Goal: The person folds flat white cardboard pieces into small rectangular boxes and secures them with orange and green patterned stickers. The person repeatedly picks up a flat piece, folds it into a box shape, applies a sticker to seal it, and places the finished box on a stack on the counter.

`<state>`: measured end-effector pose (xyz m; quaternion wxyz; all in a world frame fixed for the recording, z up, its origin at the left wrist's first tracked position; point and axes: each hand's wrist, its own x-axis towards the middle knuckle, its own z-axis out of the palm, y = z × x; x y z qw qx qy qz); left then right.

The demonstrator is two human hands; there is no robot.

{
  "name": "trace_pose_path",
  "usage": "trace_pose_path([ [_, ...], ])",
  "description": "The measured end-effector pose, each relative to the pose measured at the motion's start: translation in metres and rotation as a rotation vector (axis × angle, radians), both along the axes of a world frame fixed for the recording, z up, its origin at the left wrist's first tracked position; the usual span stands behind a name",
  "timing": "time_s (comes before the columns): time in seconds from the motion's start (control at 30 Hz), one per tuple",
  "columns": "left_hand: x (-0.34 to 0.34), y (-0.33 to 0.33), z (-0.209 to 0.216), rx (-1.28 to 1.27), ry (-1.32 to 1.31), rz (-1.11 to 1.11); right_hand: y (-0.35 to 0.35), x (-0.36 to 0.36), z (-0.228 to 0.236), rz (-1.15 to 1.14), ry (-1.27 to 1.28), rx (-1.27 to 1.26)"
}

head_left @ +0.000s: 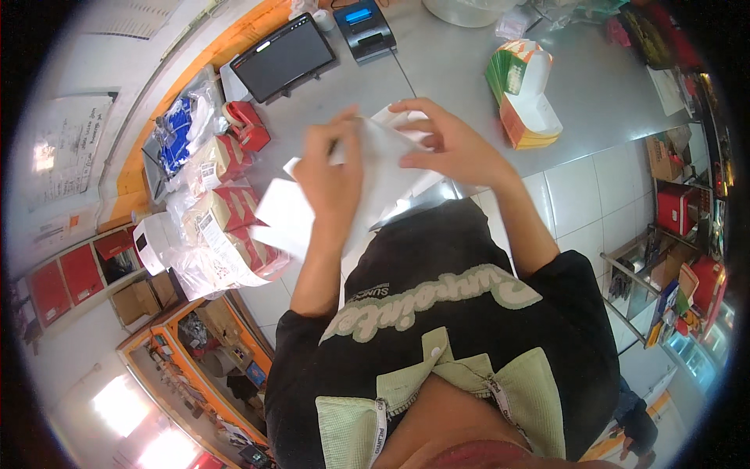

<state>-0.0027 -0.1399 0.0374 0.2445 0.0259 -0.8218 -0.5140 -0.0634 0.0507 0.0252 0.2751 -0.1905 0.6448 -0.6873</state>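
Note:
A white folded card [383,168] with angular flaps is held up in front of my body, over the near edge of the steel table. My left hand [332,160], a little blurred, is closed on its left part with the fingers bent at the top. My right hand [453,144] curls its fingers over the card's upper right part, with the thumb against it. One white flap [285,209] sticks out to the left, below my left wrist. To the right on the table lie nested orange, green and white food boxes [527,102], with one white inside showing.
At the far left of the steel table [445,66] stand a black tablet [285,56] and a small black printer [365,31]. A red tape dispenser [247,125] and plastic-wrapped packs [226,227] sit left of my hands. A clear bowl [469,9] stands at the back.

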Motion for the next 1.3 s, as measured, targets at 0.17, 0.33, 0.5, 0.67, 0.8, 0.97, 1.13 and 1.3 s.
trace_pose_path([
  [0.17, -0.009, -0.002, 0.025, 0.358, -0.174, -0.133, 0.005, -0.024, -0.023, -0.205, -0.026, 0.042],
  [0.33, -0.004, 0.046, -0.015, 0.835, -0.129, -0.053, -0.051, -0.007, -0.016, -0.505, 0.719, 0.192],
  [0.5, -0.012, 0.020, 0.001, 0.150, -0.140, 0.054, -0.042, 0.000, -0.009, -0.340, 0.848, 0.406],
  [0.67, -0.018, 0.005, 0.014, -0.072, -0.078, 0.254, -0.032, -0.002, -0.004, -0.335, 0.617, 0.193],
  [0.8, -0.011, -0.006, 0.007, -0.629, 0.393, 0.243, -0.026, -0.014, 0.002, -0.434, 0.462, 0.223],
  [0.97, -0.002, 0.003, 0.014, 0.040, -0.093, -0.030, -0.015, -0.017, 0.009, -0.314, 0.322, 0.080],
  [1.13, -0.002, -0.005, 0.004, 0.573, -0.199, -0.089, -0.013, -0.004, 0.015, -0.265, -0.008, -0.175],
  [1.3, 0.004, 0.017, -0.006, 0.411, -0.014, 0.000, -0.041, 0.017, 0.012, -0.345, 0.038, -0.452],
])
